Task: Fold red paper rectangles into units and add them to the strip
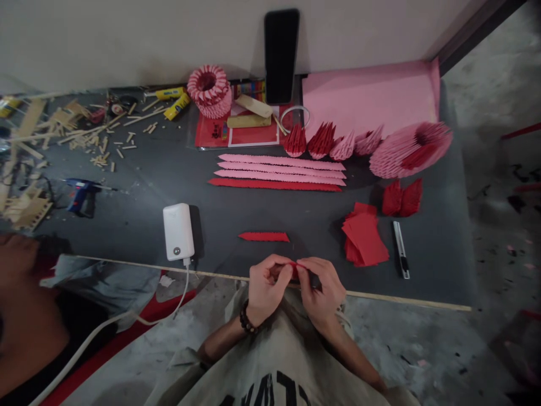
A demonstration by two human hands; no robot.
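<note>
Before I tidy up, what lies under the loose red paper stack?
The dark tabletop shows around the red paper stack; whatever it covers can't be seen.

From here I see a small piece of red paper [295, 271], pinched upright-ish at centre and mostly hidden, so I cannot read its folds. Toward its ten-to-eleven o'clock I see a short red strip [264, 237] lying flat, pointed at its nine o'clock end, its long upper edge jagged. At two o'clock from the pinched piece, I see red paper slips [366, 235], flat, overlapping in a loosely fanned pile.
</note>
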